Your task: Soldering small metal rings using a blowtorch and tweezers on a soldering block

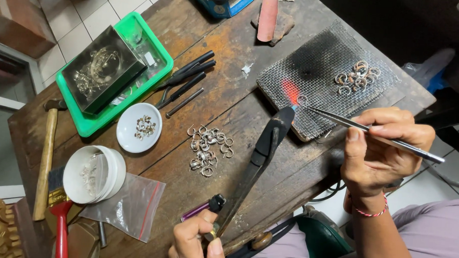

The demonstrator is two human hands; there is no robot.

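From the head view, our left hand (195, 242) grips a black torch (261, 155), its flame on a small ring (302, 100) lying on the wire mesh pad (323, 61); our right hand (379, 149) pinches tweezers (372, 131) beside it. We judge that lingering heat could melt the ring, or a nudge could knock it off the mesh.

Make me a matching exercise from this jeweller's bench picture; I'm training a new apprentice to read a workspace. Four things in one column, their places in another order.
Things:
1. Torch
2. Tweezers
3. Loose pile of unsoldered rings
4. Hammer

Places:
A. On the bare wooden bench top, right of the small white dish
B. Held in the left hand, flame aimed at the wire mesh pad
C. Along the bench's left edge, beside the green tray
D. Pinched in the right hand, tips at a ring on the mesh

Pairs: 1-B, 2-D, 3-A, 4-C
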